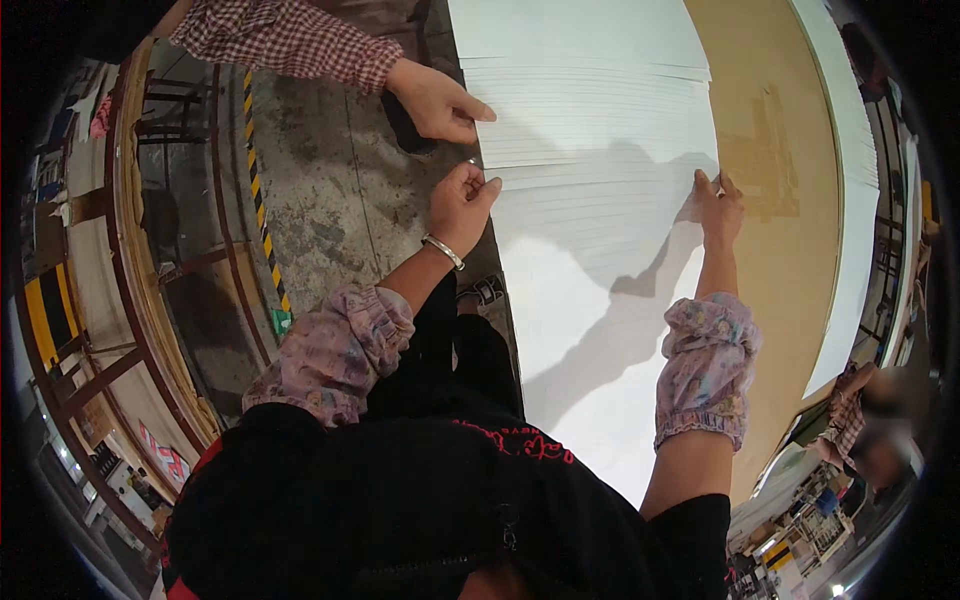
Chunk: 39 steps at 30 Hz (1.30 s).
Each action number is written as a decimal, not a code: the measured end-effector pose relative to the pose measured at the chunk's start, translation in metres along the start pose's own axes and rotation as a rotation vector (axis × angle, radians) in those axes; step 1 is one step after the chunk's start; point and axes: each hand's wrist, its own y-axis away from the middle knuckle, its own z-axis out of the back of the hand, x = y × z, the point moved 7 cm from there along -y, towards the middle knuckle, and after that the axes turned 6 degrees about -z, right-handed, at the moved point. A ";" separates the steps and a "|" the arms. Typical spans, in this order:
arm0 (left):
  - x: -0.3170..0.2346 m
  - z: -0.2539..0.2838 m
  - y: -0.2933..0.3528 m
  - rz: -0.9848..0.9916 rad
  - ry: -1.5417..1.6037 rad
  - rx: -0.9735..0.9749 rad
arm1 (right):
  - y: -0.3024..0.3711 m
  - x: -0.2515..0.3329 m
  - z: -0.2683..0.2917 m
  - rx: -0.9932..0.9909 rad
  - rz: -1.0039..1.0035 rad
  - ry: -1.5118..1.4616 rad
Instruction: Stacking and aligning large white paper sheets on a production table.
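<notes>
Many white sheets point(600, 110) overlap beside brown board point(765, 70), above concrete floor point(335, 220).

Before us, overlapping sheets point(575, 270) run near to far, our left grip point(463, 212) at their left edge, our right grip point(720, 210) at their right. A co-worker's hand point(435, 100) sits just beyond our left grip. Cardboard point(790, 300) lies right of the sheets, then another pile point(850, 250). Left, we have the floor point(330, 220) with its tape strip point(262, 195), then a rack point(98, 382).
</notes>
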 end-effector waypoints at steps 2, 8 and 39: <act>-0.005 0.002 0.000 0.037 -0.135 0.026 | 0.004 -0.003 -0.002 -0.029 -0.048 -0.035; 0.003 0.002 0.007 -0.002 -0.231 -0.053 | 0.004 0.002 0.000 -0.072 0.069 0.000; 0.000 -0.001 -0.002 0.009 0.078 -0.191 | 0.085 0.109 0.020 0.030 0.186 -0.537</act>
